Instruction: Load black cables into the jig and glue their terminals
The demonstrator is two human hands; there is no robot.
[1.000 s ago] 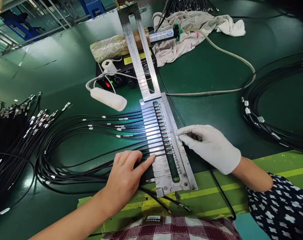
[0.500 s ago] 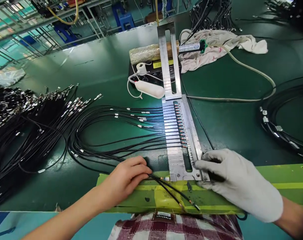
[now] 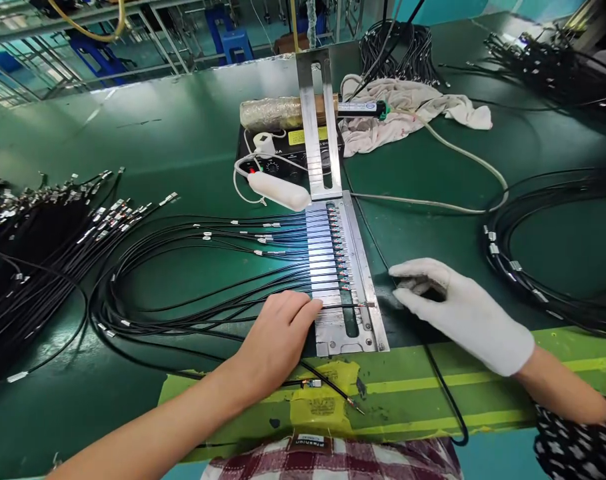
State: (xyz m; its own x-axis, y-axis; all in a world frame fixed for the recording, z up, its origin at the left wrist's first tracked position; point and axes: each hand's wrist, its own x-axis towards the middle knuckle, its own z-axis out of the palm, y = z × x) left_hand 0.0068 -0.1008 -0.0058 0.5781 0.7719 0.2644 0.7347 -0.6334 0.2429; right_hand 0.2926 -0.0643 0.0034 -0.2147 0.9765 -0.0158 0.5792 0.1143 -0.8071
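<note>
A slotted metal fixture [image 3: 327, 340] lies on the green table, with a row of black cables [image 3: 217, 270] laid across its grooves, their stripped ends at its right side. My bare left hand [image 3: 285, 333] pinches a black cable over the fixture's lower left edge; that cable's end reaches across the slot to the right rail. Other loose cable ends [image 3: 340, 392] come out beneath this hand. My gloved right hand [image 3: 453, 307] is to the right of the fixture, thumb and forefinger curved apart beside a thin black cord [image 3: 370, 230]; whether they touch it is unclear.
Behind the fixture stand a black control box [image 3: 283, 163], a white lamp [image 3: 280, 191], a wrapped roll [image 3: 270, 113] and a crumpled cloth [image 3: 413, 103]. Cable bundles lie left [image 3: 47, 267] and right [image 3: 513, 267]. Green-yellow tape [image 3: 407, 393] covers the front edge.
My left hand has moved up to the fixture and brought a cable across it. My right hand has left the fixture's lower right corner and opened a little. The view has shifted.
</note>
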